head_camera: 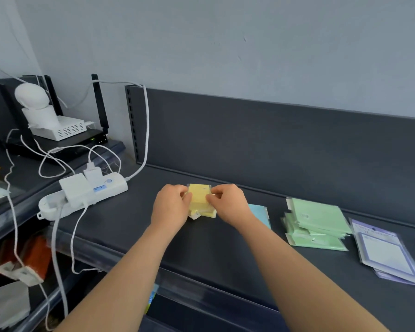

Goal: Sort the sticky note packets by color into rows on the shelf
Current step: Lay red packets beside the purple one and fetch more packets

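- Left hand (171, 204) and right hand (228, 202) pinch the top yellow packet (199, 194) by its side edges, fingers curled.
- It sits on the yellow stack (207, 213), left of blue (259, 213), green (318, 222) and purple (383, 250) piles on the shelf (213, 248).
- Step: squaring the yellow pile; next likely calls for letting go and checking for unsorted packets.

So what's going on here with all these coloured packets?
A person is sorting sticky note packets by colour on a dark shelf. At this moment the left hand and right hand pinch the yellow packets from either side, on the shelf. To the right lie a blue packet, then a green pile, then purple packets. A white power strip sits at the left.
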A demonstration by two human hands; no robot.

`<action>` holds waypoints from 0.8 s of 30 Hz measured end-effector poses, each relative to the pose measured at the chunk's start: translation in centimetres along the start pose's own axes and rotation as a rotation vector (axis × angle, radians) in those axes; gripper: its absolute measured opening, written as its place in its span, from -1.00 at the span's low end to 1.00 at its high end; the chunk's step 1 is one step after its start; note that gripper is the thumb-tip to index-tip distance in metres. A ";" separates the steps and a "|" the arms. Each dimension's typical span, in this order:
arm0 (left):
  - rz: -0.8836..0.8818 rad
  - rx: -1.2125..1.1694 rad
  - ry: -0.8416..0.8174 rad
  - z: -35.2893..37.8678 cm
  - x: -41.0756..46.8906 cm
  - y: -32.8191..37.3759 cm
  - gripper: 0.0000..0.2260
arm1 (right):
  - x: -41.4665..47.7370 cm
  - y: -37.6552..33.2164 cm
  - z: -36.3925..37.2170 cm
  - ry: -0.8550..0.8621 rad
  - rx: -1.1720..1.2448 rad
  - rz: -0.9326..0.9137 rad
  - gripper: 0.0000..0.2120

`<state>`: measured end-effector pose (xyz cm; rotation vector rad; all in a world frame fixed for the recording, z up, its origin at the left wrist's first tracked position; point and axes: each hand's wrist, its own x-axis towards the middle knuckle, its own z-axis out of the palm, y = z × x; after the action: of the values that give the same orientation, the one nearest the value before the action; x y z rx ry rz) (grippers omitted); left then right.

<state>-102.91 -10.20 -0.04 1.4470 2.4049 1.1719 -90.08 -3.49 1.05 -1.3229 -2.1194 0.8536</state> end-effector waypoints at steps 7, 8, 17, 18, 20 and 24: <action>0.308 0.146 0.057 -0.1 -2.5 3.3 -0.76 | -3.4 1.1 -3.8 0.154 -0.319 -0.167 -0.78; 0.340 0.137 0.056 0.2 -2.9 3.9 -0.76 | -4.0 1.4 -4.6 0.175 -0.365 -0.164 -0.73; 0.555 0.045 -0.009 4.3 -7.8 11.8 -0.76 | -10.3 7.6 -12.3 0.375 -0.529 -0.105 -0.75; 0.575 0.039 -0.020 4.9 -8.5 12.9 -0.77 | -11.2 8.5 -13.3 0.390 -0.534 -0.085 -0.73; 0.617 0.032 -0.045 6.2 -9.9 14.9 -0.81 | -12.8 10.4 -15.1 0.416 -0.525 -0.046 -0.73; 0.683 0.001 -0.086 9.3 -13.3 19.4 -0.83 | -16.6 14.3 -19.5 0.461 -0.553 0.040 -0.76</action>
<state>-77.71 -10.54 2.36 2.3604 1.8881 1.1632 -61.31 -9.07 2.50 -1.6356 -2.0131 -0.0591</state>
